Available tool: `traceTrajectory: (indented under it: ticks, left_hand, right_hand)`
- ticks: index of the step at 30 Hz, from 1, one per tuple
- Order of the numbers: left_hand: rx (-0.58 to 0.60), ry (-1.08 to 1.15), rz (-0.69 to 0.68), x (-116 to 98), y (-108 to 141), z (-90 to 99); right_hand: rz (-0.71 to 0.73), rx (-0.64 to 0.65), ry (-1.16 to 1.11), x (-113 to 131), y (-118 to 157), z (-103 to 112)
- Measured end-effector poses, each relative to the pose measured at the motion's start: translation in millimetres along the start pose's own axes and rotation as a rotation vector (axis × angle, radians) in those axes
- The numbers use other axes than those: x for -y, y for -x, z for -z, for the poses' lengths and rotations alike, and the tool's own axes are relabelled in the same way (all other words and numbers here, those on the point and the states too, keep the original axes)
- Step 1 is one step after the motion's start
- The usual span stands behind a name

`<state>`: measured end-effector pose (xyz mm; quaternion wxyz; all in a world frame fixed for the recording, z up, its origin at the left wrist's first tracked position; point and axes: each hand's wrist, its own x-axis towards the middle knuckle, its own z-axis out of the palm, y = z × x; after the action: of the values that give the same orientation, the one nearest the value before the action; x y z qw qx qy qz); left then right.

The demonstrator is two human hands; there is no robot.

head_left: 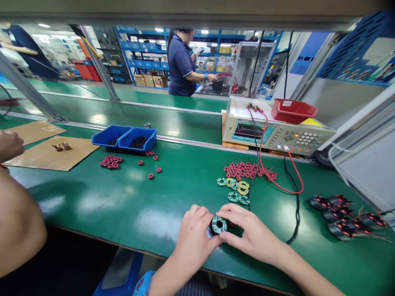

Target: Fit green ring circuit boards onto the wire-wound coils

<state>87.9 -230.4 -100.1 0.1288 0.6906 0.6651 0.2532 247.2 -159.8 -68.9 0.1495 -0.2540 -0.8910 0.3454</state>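
Observation:
Near the front edge of the green table, my left hand (196, 230) is closed around a dark round part whose body is mostly hidden by the fingers. On its top sits a green ring-shaped circuit board (215, 230) with a dark hole in the middle. My right hand (247, 230) pinches this board's rim between thumb and fingers from the right. Just beyond the hands lie several loose ring boards (233, 197), some green side up and some yellowish. Behind them is a pile of small red wound coils (243, 169).
A test instrument (277, 133) with red and black leads stands at the back right, a red bin (293, 110) on top. Motor parts (345, 218) lie far right. Blue bins (137, 142), more coils (111, 161) and brown sheets (74, 158) are leftward. A co-worker's arm (18, 222) reaches in left.

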Motion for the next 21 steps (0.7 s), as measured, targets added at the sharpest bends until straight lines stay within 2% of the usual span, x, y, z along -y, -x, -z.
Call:
traceTrajectory:
  ticks: [7, 13, 21]
  left_hand:
    - [-0.020, 0.053, -0.018, 1.8, 0.7, -3.3]
    - [-0.031, 0.063, -0.024, 2.1, 1.3, -4.6]
    - [-0.014, 0.065, -0.033, 4.4, 1.5, -6.1]
  right_hand:
    - [-0.018, -0.001, 0.164, -2.7, 5.5, -4.6]
    - [-0.055, 0.056, 0.239, -0.3, 8.4, -5.6]
    - [-0.065, 0.039, 0.136, 7.0, 4.2, -2.1]
